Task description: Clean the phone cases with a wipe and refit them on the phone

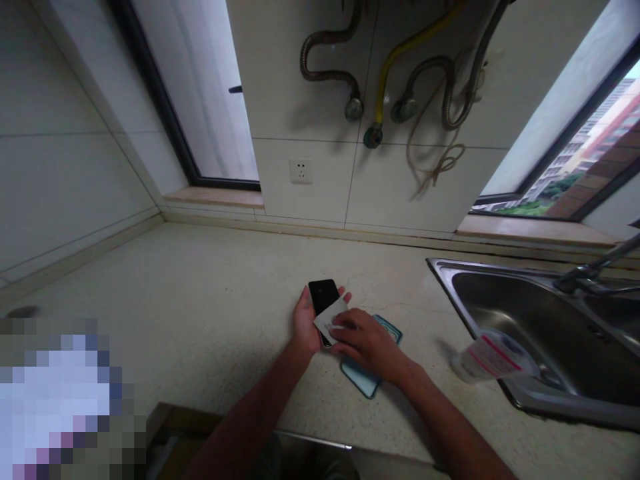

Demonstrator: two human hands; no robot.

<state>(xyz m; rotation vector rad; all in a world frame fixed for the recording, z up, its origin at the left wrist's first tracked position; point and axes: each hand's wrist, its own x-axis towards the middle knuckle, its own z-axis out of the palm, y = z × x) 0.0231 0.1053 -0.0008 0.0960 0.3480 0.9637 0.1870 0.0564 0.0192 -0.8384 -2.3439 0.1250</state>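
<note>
My left hand (306, 323) is wrapped round a black smartphone (323, 292), its thumb along the near side and fingertips showing past the far edge. Pinched in my right hand (367, 340) is a small pale wipe or cloth (330, 319), which lies against the lower part of the phone. Under my right hand, partly hidden by it, a light blue phone case (363, 379) rests on the speckled countertop (240, 293).
A steel sink (505, 300) with a faucet (585, 277) is on the right. A clear plastic cup (487, 360) with red print stands by its near rim. Hoses (383, 73) and a socket (301, 171) are on the tiled wall. A blurred-out patch covers the lower left.
</note>
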